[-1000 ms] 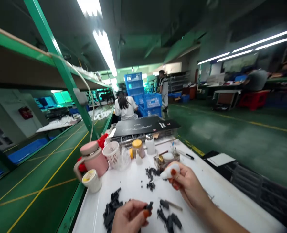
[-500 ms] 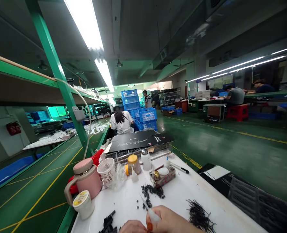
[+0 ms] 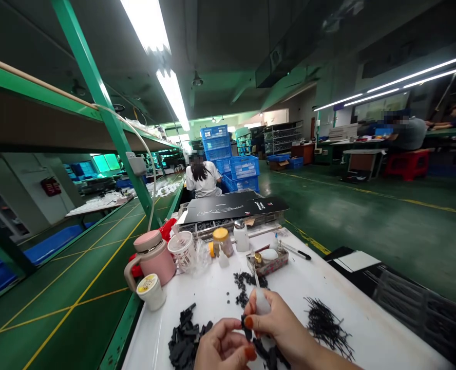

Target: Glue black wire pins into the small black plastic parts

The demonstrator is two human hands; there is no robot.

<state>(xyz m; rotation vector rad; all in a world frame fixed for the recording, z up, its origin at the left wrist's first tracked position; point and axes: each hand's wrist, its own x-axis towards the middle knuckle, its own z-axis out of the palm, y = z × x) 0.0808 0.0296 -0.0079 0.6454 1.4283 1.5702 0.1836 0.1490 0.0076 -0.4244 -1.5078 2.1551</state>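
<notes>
My right hand (image 3: 276, 318) is closed around a small white squeeze bottle (image 3: 262, 303) with a thin pointed tip aimed up and away. Against it, my left hand (image 3: 222, 345) has its fingers bent on a small black part (image 3: 247, 329), which the right thumb also seems to touch. Beyond the bottle lie many tiny black pieces (image 3: 242, 290), loose on the white table (image 3: 203, 293). Left of my left hand is a heap of black parts (image 3: 184, 339); more black parts (image 3: 268, 354) lie below my right hand, partly hidden by it.
Thin black strips (image 3: 326, 326) are piled at right. Toward the back stand a pink mug (image 3: 156, 259), a lidded tub (image 3: 151, 294), a plastic cup (image 3: 182, 252), a yellow-lidded jar (image 3: 222, 242) and a small box (image 3: 268, 264). A seated person (image 3: 204, 177) works beyond.
Both hands have come further up into view, and the bottle tip now points more upright. The black part between the fingers shows now. The whole view has shifted, with table items lying higher and further right.
</notes>
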